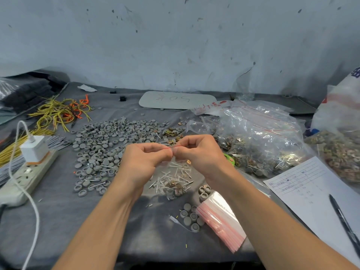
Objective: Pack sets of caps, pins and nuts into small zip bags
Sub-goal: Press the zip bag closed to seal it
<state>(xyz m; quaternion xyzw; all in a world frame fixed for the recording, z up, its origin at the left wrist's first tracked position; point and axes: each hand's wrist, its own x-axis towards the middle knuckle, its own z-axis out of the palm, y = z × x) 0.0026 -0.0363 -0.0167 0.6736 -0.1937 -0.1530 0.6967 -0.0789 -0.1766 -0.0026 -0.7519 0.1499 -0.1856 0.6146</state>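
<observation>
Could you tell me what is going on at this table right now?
A person is packing small hardware sets. The left grip and right grip both pinch the red zip strip along the top of a small clear bag, apparently pressing it closed; pins and nuts show through it. Loose grey caps lie to the left, empty bags at lower right.

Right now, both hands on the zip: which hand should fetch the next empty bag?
Probably the right hand. Both pinch the zip line of the small bag, but the stack of empty bags lies close beside the right forearm, farther from the left hand.
</observation>
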